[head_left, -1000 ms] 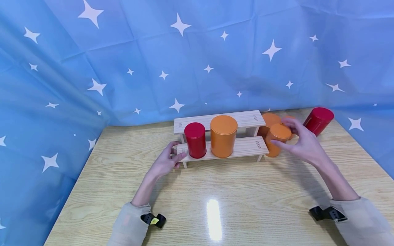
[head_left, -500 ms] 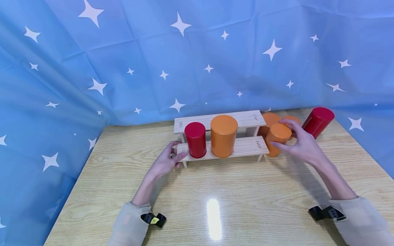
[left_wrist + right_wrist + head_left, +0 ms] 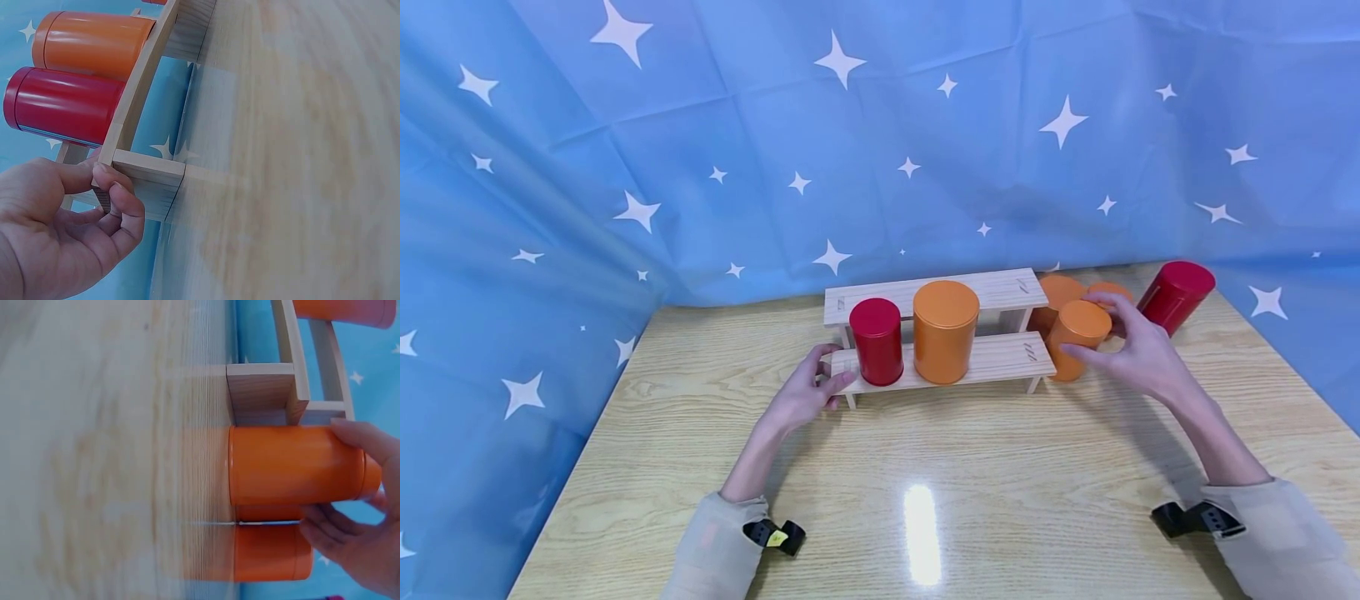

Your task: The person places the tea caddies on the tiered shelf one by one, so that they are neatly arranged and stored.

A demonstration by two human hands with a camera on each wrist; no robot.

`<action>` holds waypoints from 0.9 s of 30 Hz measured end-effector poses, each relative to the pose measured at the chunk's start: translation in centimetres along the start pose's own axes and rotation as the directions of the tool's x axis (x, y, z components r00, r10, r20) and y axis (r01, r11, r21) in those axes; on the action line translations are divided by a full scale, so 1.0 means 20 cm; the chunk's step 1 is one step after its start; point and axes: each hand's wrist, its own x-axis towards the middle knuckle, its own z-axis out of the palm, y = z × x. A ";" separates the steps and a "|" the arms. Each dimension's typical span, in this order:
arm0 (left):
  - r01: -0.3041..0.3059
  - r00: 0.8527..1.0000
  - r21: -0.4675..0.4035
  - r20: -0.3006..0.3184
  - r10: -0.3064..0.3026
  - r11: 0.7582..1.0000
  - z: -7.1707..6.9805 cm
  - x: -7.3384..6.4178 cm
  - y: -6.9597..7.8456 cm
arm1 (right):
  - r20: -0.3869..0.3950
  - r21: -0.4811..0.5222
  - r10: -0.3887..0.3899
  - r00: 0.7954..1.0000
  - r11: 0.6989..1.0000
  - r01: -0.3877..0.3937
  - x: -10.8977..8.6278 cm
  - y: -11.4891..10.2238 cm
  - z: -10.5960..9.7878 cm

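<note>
My left hand pinches the left end of the lower step of a two-tier wooden rack; in the left wrist view thumb and curled fingers close round the board's end. On that step stand a red canister and a larger orange canister, side by side. Just off the rack's right end, my right hand holds an orange canister by its upper part, thumb on one side and fingers on the other. In the right wrist view this canister stands upright, its base at the tabletop.
Behind the held canister stand another orange canister and a smaller orange one, both partly hidden. A red canister stands farther right. The rack's upper step lies behind. A blue star-patterned cloth borders the wooden table.
</note>
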 end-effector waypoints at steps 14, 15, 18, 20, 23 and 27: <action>0.006 1.000 -0.002 -0.002 -0.006 1.000 0.00 0.00 0.01 | -0.061 0.042 -0.061 0.996 0.997 0.063 -0.01 -0.02 -0.02; 0.006 1.000 -0.003 -0.002 -0.006 1.000 0.00 -0.01 0.01 | -0.067 0.042 -0.066 0.996 0.997 0.069 -0.01 -0.02 -0.02; 0.009 1.000 -0.006 0.000 -0.009 1.000 0.00 0.00 0.01 | -0.081 0.042 -0.078 0.994 0.996 0.081 -0.01 -0.03 -0.02; 0.008 1.000 -0.004 0.001 -0.008 1.000 0.00 0.00 0.01 | -0.082 0.040 -0.091 0.992 0.995 0.094 -0.01 -0.03 -0.03; 0.010 1.000 -0.004 -0.001 -0.010 1.000 0.00 0.00 0.01 | -0.085 0.038 -0.097 0.992 0.994 0.101 -0.01 -0.03 -0.03; 0.011 1.000 0.000 -0.006 -0.011 1.000 0.01 -0.01 0.01 | -0.087 0.042 -0.092 0.992 0.995 0.096 -0.01 -0.03 -0.05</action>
